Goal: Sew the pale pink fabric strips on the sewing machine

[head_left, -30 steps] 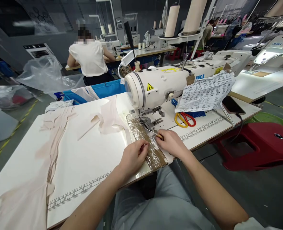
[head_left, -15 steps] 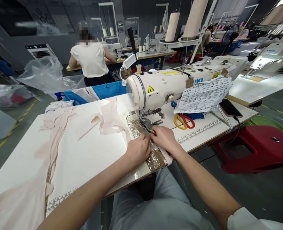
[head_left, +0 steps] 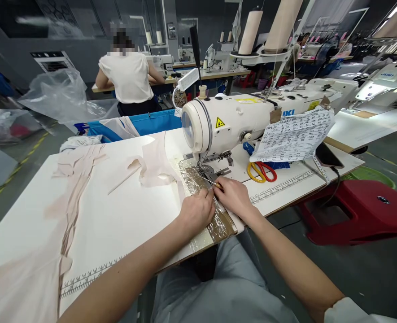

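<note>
In front of the sewing machine (head_left: 203,125), my right hand (head_left: 233,196) is closed around an awl (head_left: 218,185), a thin metal shaft with a yellowish-brown handle. Its tip points left, toward the area by the presser foot. My left hand (head_left: 197,210) lies against the right one, fingers curled and pinched together over a brown strip under clear plastic film (head_left: 222,226). What those fingers hold is hidden. Pale pink fabric (head_left: 239,224) shows beneath my right wrist at the table edge. Another pale pink fabric piece (head_left: 156,166) lies left of the needle area.
Red-and-yellow-handled scissors (head_left: 261,172) lie right of the needle area, near a handwritten sheet (head_left: 294,134) and a phone (head_left: 329,155). Bunched pink fabric (head_left: 73,202) covers the table's left side. A red stool (head_left: 369,208) stands at right; a person (head_left: 127,78) sits ahead.
The view has shifted slightly, moving the machine rightward in the picture. The awl's shaft shows more clearly now. Both hands stay together close to the needle area.
</note>
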### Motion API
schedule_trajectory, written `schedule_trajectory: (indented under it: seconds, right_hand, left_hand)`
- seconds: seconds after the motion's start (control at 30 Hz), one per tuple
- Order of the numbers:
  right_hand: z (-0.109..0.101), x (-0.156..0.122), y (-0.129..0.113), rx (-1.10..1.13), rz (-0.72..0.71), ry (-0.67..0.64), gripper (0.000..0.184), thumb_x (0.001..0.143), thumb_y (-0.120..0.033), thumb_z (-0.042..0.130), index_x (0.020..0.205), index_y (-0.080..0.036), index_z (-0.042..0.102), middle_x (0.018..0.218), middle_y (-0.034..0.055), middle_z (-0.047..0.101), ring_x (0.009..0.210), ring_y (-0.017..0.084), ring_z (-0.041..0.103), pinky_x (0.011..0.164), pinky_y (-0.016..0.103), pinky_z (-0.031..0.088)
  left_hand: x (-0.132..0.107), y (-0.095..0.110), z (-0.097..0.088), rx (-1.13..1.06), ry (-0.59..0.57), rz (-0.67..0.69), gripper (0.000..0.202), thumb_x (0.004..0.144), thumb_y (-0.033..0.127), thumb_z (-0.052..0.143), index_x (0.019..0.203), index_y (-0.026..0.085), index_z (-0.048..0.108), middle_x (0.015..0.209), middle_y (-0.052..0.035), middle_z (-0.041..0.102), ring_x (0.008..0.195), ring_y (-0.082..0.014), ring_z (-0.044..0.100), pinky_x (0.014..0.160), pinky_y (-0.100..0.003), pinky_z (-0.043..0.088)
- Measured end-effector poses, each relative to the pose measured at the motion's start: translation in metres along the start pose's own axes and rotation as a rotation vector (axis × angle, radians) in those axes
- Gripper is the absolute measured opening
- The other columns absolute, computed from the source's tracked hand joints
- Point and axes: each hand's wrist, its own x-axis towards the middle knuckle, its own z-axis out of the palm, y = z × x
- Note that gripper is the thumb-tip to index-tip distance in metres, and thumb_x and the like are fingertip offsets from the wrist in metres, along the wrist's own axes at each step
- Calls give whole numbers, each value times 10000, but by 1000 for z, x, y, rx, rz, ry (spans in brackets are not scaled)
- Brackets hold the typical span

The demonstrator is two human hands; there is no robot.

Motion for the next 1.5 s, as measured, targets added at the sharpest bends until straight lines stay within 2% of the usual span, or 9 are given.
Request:
schedule_trajectory:
  seconds: [0.13, 0.2, 0.37, 0.57, 0.87, 1.07, 1.33, 1.5]
  right_hand:
    - [-11, -25, 19, 70, -23, 46, 163, 938, -273, 462, 1043, -185, 550, 789, 25, 710, 698, 215, 667, 566, 273, 390]
    - [-16, -42, 30, 95, -51, 66, 175, 954, -273, 410, 1021, -184, 545, 780, 27, 703, 682, 207, 668, 572, 276, 420]
    - [-15, -64, 41, 110, -125, 129, 250, 970, -289, 388, 991, -187, 614, 976, 80, 728, 833, 217, 690, 679, 298, 478]
    - [-6, -55, 30, 73, -167, 148, 268, 977, -260, 398, 1005, -184, 653, 970, 69, 735, 829, 213, 691, 642, 289, 475]
    - [1, -58, 25, 43, -127, 181, 265, 992, -252, 385, 990, -177, 639, 964, 68, 726, 818, 203, 682, 632, 277, 459]
    - [1, -59, 24, 16, -124, 172, 256, 995, -253, 391, 1014, -175, 635, 961, 67, 721, 822, 198, 676, 630, 269, 452]
    - [-3, -38, 5, -70, -127, 139, 252, 986, -193, 404, 967, -164, 653, 890, 78, 698, 740, 212, 647, 566, 285, 382]
    - [-6, -49, 14, -48, -152, 139, 224, 978, -201, 421, 1021, -179, 639, 945, 56, 704, 793, 197, 658, 602, 270, 411]
  left_hand:
    - [-1, 0, 1, 22, 2, 16, 438, 986, 265, 329, 1372, 102, 456, 1073, -130, 623, 887, -251, 662, 644, -349, 530]
    - [0, 0, 1, 27, -12, 24, 455, 986, 262, 329, 1392, 88, 435, 1090, -140, 623, 892, -256, 664, 642, -356, 535]
    - [-1, -1, 2, 1, 1, 20, 451, 983, 263, 345, 1393, 101, 438, 1091, -147, 630, 896, -244, 667, 645, -332, 535]
    - [-2, -2, 5, 20, 27, 26, 446, 989, 268, 321, 1388, 111, 443, 1105, -135, 636, 894, -232, 665, 660, -323, 535]
    - [-2, -4, 8, 14, 41, 37, 443, 983, 271, 331, 1389, 133, 443, 1087, -123, 631, 915, -226, 652, 662, -308, 532]
    - [-3, -3, 4, -11, 16, 24, 456, 986, 274, 322, 1406, 127, 419, 1082, -129, 621, 905, -229, 646, 666, -319, 540]
    - [-2, -2, 5, 11, 5, 24, 443, 978, 264, 340, 1387, 126, 441, 1085, -132, 619, 914, -240, 648, 668, -324, 539]
    - [-2, 0, 3, 47, -12, 28, 444, 990, 273, 327, 1388, 113, 442, 1100, -129, 623, 918, -240, 657, 661, -316, 534]
